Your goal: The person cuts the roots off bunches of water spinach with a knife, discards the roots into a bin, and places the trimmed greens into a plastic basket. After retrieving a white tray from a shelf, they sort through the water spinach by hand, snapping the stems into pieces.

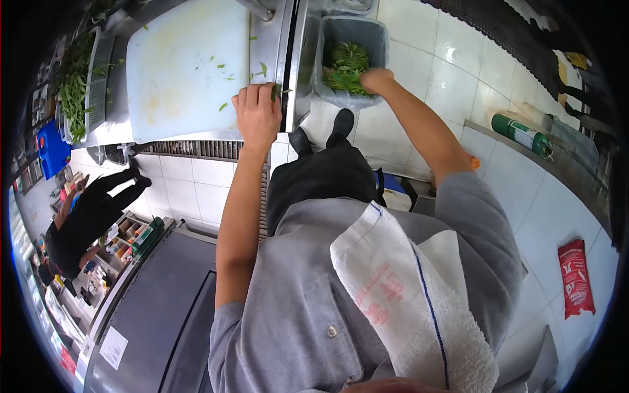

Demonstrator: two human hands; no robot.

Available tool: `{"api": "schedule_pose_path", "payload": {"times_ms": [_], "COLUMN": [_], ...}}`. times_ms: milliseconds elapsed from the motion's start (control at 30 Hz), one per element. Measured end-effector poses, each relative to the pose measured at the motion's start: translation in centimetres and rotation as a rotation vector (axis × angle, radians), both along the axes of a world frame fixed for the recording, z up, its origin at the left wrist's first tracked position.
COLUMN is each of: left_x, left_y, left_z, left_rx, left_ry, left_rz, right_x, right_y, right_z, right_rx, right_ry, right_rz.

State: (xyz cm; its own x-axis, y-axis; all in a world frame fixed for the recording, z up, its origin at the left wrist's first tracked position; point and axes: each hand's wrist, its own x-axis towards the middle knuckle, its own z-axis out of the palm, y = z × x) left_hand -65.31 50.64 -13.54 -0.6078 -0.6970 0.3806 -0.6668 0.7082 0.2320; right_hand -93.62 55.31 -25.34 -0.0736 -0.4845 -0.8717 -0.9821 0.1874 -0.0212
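Observation:
At the near right corner of a white cutting board [187, 72], my left hand [257, 114] has its fingers bent and pressed together, with a small green sprig [276, 92] showing at the thumb side. Loose leaf bits [263, 69] are scattered over the board. My right hand [379, 80] is closed at the right rim of a grey lined bin [360, 30], against the leafy greens [347, 65] inside. Its fingertips are hidden, and what they hold cannot be made out.
Left of the board stands a basket of greens [75, 92]. A person in black [82, 226] bends by shelves at the far left. A grey-topped counter [157, 301] is at lower left. On the right are a green cylinder [522, 135] and a red packet [576, 278].

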Motion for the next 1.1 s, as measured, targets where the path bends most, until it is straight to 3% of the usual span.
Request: {"api": "schedule_pose_path", "payload": {"times_ms": [67,133,267,433,500,633,700,733,800,867,933,1000,1100], "left_x": [0.0,-0.2,0.0,-0.2,-0.2,-0.4,-0.2,-0.3,-0.5,-0.6,-0.5,-0.3,-0.5], "left_y": [0.3,0.1,-0.2,0.0,0.2,0.0,0.0,0.0,0.1,0.1,0.1,0.1,0.2], "left_z": [-0.1,-0.1,0.1,0.0,-0.1,-0.2,-0.2,-0.2,-0.1,0.0,-0.2,-0.2,-0.2], "left_rx": [0.007,-0.005,-0.001,-0.015,0.004,-0.017,-0.021,-0.024,-0.022,-0.028,-0.036,-0.023,-0.029], "left_ry": [0.0,-0.026,-0.034,-0.026,-0.037,-0.029,-0.037,-0.032,-0.028,-0.025,-0.033,-0.045,-0.045], "left_rz": [-0.003,0.024,-0.012,-0.01,0.016,0.019,0.016,0.013,0.014,0.018,0.035,0.028,0.028], "right_x": [0.7,1.7,1.3,-1.0,-0.7,0.6,2.5,3.0,3.0,3.3,3.5,3.2,2.6], "right_y": [1.3,2.2,2.5,3.6,4.5,4.0,4.5,4.5,4.5,5.2,5.2,4.0,2.4], "right_z": [-2.3,-5.7,-11.3,-6.5,-6.3,-7.2,-6.9,-6.3,-5.1,-4.2,-1.1,-0.5,-3.8], "right_rx": [-0.051,-0.147,-0.235,-0.158,-0.348,-0.424,-0.588,-0.585,-0.242,-0.223,-0.454,-0.524,-0.569], "right_ry": [-0.016,0.032,0.075,-0.022,-0.008,-0.025,-0.009,-0.009,-0.304,-0.324,-0.168,-0.123,-0.044], "right_rz": [-0.021,-0.217,-0.252,-0.414,-0.543,-0.665,-0.744,-0.747,-0.896,-0.908,-0.743,-0.709,-0.691]}}
